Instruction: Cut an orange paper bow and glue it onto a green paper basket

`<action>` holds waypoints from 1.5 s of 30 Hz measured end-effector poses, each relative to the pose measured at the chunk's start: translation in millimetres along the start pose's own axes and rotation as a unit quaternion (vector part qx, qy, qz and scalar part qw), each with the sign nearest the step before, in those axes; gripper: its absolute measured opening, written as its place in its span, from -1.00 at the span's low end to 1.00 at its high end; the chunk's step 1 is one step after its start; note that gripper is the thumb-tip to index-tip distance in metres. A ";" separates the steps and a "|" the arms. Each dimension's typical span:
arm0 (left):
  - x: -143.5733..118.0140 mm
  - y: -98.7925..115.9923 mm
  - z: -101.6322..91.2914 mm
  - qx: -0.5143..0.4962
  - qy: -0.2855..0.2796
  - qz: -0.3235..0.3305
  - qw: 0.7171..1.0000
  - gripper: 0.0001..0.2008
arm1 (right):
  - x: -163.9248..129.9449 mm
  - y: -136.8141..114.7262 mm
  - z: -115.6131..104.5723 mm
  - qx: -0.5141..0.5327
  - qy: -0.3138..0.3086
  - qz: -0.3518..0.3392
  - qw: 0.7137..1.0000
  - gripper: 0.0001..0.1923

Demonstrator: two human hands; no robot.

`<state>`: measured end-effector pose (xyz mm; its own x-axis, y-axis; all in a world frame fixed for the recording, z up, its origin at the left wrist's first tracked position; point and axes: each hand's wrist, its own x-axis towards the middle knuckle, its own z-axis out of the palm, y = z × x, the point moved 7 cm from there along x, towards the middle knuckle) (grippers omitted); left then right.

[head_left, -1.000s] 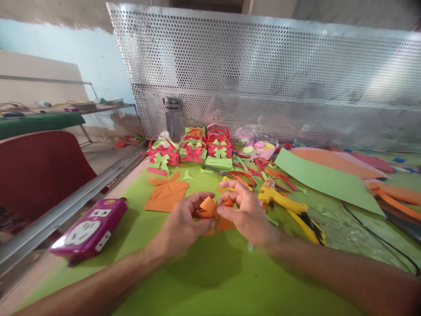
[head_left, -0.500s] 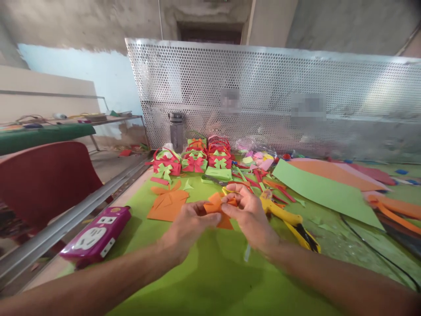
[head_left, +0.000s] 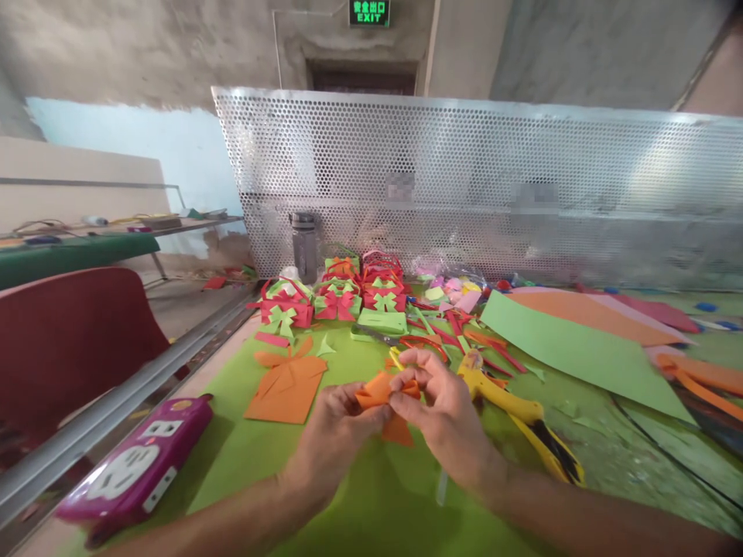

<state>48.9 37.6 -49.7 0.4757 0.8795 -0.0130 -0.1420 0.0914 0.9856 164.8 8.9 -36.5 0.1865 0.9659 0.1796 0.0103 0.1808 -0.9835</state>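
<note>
Between my two hands is an orange bow [head_left: 376,391] of folded craft sheet, foam or paper. My left hand [head_left: 342,425] pinches its left side with thumb and fingers. My right hand [head_left: 435,406] grips the right loop, its fingertips curled over the top. Below the bow, an orange strip [head_left: 398,432] shows between the hands. Left of my left hand lies a flat orange cut piece [head_left: 287,391] with petal-like shapes at its top. A yellow glue gun [head_left: 505,402] rests just right of my right hand. Beyond the hands lie scissors [head_left: 418,342] with red-orange handles.
Small red and green baskets with bows [head_left: 337,303] stand in rows at the back, beside a grey bottle [head_left: 303,247]. A purple power strip [head_left: 142,464] lies at the left edge. Large green sheets [head_left: 580,356] and scraps spread rightward. A perforated metal panel [head_left: 464,170] closes the far side.
The camera view has tilted up, so the table sits lower in the picture and an exit sign shows. Both hands still hold the orange bow, with only slight finger shifts.
</note>
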 end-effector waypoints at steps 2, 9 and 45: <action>-1.4 -1.3 2.5 -0.032 -0.026 -0.005 0.999 -0.80 | -2.2 -0.3 1.2 -0.013 -0.004 -0.002 1.000 -0.58; -1.5 -9.7 -0.2 -0.036 -0.027 -0.028 0.999 -0.78 | -4.9 1.1 2.1 -0.027 -0.010 -0.005 1.000 -0.60; 4.6 -14.0 -11.3 -0.009 0.005 -0.052 0.999 -0.73 | 10.5 5.0 -3.6 -0.076 -0.032 0.000 0.997 -0.64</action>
<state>43.2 45.6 -65.4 0.4797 0.8696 -0.1166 -0.1088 0.1908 0.9756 170.4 19.3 -39.6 0.1235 0.9767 0.1758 0.1591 0.1554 -0.9749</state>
